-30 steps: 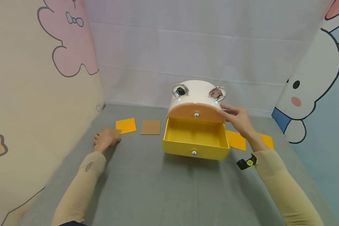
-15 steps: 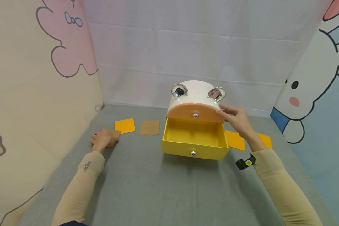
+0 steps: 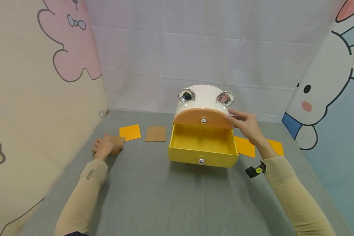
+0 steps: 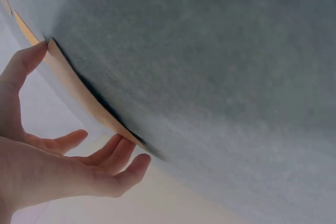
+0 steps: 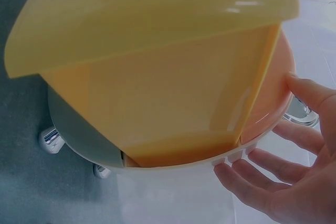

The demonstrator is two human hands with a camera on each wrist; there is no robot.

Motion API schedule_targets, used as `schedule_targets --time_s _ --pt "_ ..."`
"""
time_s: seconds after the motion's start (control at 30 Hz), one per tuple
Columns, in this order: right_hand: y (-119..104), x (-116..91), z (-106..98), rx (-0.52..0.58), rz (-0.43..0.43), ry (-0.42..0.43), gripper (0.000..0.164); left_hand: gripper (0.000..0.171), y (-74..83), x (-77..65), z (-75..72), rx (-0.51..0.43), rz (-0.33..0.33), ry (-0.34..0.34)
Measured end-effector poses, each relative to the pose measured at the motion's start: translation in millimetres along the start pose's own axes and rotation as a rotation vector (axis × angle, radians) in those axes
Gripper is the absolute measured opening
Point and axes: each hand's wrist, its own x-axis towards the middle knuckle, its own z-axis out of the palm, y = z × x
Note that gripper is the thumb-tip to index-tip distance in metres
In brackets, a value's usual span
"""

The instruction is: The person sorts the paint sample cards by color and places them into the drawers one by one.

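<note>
My left hand (image 3: 104,145) holds a brown square card (image 3: 117,144) at the far left of the grey table. In the left wrist view the thumb is at one end of the card (image 4: 86,98) and the fingertips (image 4: 123,148) are at the other. My right hand (image 3: 247,126) grips the right side of a white drawer box (image 3: 205,93) with silver-rimmed frog-like eyes. Its thumb lies on the orange upper drawer front (image 3: 191,117), the fingers against the white side. The yellow lower drawer (image 3: 205,157) is pulled out, and nothing shows inside it.
A yellow-orange card (image 3: 130,132) and another brown card (image 3: 156,134) lie left of the box. Two more yellow-orange cards, a near one (image 3: 244,146) and a farther one (image 3: 276,147), lie to its right, partly covered. A white cloth (image 3: 165,59) hangs behind.
My left hand has shifted slightly left over the brown card, so more of the card shows. The right hand keeps its place on the box, and the drawer has not moved.
</note>
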Motion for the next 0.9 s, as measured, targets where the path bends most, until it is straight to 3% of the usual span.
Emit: schedule_targets --time_s 0.23,0.43,0.67,0.9 --pt "-1 0 -1 -0.002 -0.016 -0.005 0.059 0.092 1.5 -7.5 -8.5 -0.019 0.015 0.042" --pt "-1 0 0 0.002 -0.010 -0.006 0.058 0.090 6.6 -13.1 -23.5 -0.024 0.077 0.039" --pt "-3 -2 -2 0.017 -0.020 -0.025 0.057 0.081 33.3 -26.0 -41.6 0.015 0.127 0.053" --pt "-2 -1 -1 0.008 -0.011 -0.017 0.058 0.081 67.8 -47.3 -54.3 0.105 0.356 0.135"
